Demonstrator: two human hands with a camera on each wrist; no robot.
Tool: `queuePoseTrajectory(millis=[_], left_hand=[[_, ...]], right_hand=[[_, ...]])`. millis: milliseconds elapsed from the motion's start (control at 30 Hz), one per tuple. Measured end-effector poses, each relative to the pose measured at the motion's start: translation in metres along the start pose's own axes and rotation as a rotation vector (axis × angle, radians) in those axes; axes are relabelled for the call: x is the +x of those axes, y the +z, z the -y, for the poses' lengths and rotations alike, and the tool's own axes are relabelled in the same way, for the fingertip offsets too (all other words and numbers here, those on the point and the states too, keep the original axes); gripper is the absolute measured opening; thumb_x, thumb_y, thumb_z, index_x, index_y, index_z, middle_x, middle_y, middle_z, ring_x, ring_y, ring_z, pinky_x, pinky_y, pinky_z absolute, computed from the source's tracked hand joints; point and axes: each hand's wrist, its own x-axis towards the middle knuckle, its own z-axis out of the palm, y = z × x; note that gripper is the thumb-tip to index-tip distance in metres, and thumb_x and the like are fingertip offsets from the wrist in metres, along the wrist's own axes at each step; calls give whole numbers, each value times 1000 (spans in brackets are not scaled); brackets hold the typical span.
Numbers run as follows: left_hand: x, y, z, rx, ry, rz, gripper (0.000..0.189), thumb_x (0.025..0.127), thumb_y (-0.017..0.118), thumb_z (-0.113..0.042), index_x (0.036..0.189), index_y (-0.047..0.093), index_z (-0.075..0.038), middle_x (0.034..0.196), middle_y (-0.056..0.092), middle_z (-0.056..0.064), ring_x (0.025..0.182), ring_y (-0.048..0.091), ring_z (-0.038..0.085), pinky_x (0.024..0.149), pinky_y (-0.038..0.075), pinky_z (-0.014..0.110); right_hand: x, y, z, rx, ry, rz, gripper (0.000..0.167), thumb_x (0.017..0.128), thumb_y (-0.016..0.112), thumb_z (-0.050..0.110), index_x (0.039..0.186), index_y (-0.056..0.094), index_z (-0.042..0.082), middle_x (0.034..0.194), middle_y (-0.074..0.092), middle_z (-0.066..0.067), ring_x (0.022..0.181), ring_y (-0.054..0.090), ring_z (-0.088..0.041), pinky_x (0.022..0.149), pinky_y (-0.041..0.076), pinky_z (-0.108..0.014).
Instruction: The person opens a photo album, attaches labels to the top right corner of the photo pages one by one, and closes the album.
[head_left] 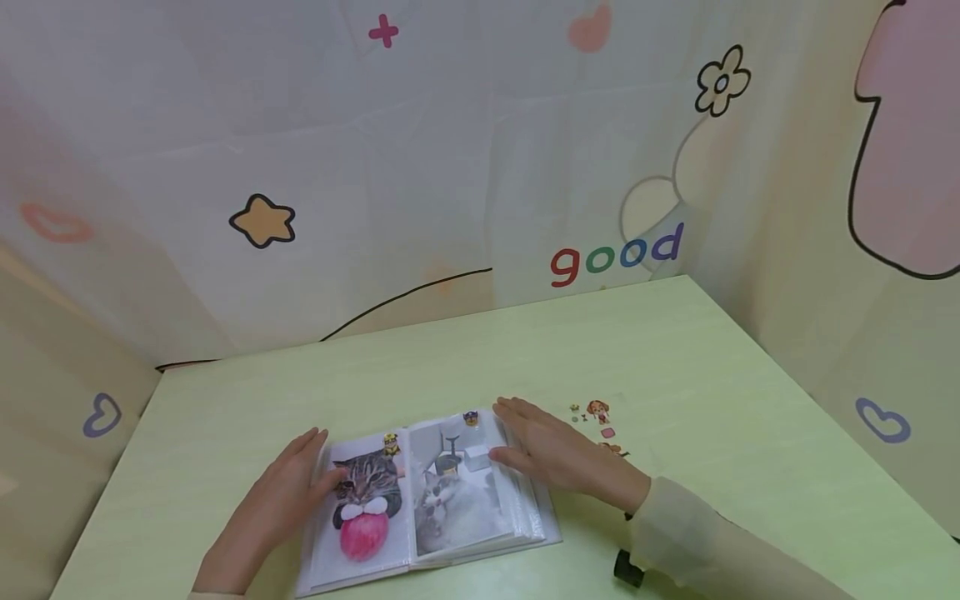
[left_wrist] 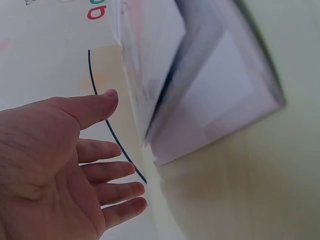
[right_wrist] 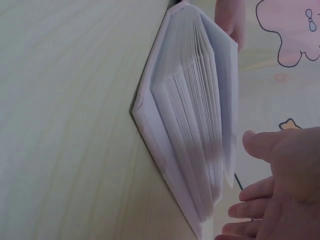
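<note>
A photo album [head_left: 412, 508] lies spread on the table, with a plastic-sleeved picture on each page. On the left page is a tabby cat above a pink ball [head_left: 364, 535]; the right page shows a pale cat. Small cartoon dog stickers [head_left: 391, 444] sit near the top of both pages. My left hand [head_left: 281, 492] rests at the album's left edge, thumb over the page. At the right edge, my right hand [head_left: 558, 450] lies with fingers extended across the page border. Both wrist views show straight, spread fingers beside the album's page edges [right_wrist: 192, 120].
Right of the album, several cartoon stickers [head_left: 597, 411] lie on the pale green table [head_left: 450, 367], partly behind my right forearm. A small black object [head_left: 628, 569] is near my right sleeve. Printed curtains [head_left: 420, 167] enclose the table's back and sides.
</note>
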Motion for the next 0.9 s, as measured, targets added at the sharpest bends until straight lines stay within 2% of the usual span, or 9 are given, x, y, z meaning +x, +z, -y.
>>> queuePoseTrajectory(millis=[267,600,900], left_hand=[[3,5,6,1,30,-9,68,102,67,-28,148,42,15,153,38,37,142,36,53,111,35,65],[9,7,1,29,-43,85,62,103,65,-25,147,45,13,152,42,35,144,35,52,114,33,63],[9,8,1,20,-47,82,61,103,65,-24,146,46,14,149,45,35,141,39,51,113,34,62]], right_hand=[[1,3,0,-3,-5,-4,69,104,64,36,152,43,-8,159,40,-24,149,35,-40,118,33,-53],[1,8,-1,-9,-22,26,69,104,63,36,152,42,-8,160,37,-26,149,34,-42,118,33,-53],[0,11,1,-58,-28,23,66,104,64,36,150,46,-8,158,39,-27,147,38,-43,116,35,-53]])
